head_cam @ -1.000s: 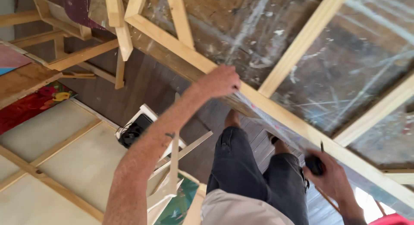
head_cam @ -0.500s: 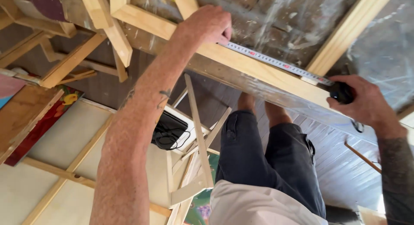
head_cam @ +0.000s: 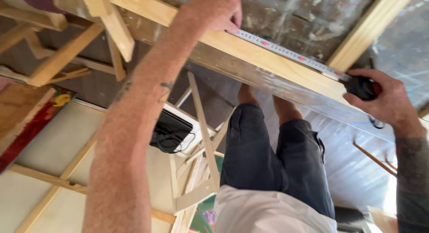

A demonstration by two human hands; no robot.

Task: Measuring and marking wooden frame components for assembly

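- My left hand [head_cam: 213,10] is pressing down at the far left end of the tape blade [head_cam: 286,50]; the fingers are curled together, tips pinning the blade's end flat against the wooden rail [head_cam: 250,54]. Whether the end hook is caught on an edge I cannot tell, as the fingers are covering it.
- My right hand [head_cam: 385,101] is clamping around the dark tape measure case [head_cam: 363,88] at the right end of the rail, fingers wrapped tight, thumb side hidden from me.
- The blade is lying stretched between the two hands, running along the top face of the rail, flat and touching the wood over its visible length.
- Handling judgement: the blade is thin, springy steel, light, stiff only while kept cupped; it is likely to kink or snap back if I slacken either end. Edges are probably sharp, so I am holding it by fingertip pressure from above, not by the edge.
- The case looks compact and solid, best taken in a full palm grip as now.
- The rail is pale timber, rigid, part of a large frame over clear plastic sheeting [head_cam: 286,14].
- Further out: more wooden frames [head_cam: 196,170] are leaning near left below me, and a white box with black cables [head_cam: 172,132] sits on the floor.
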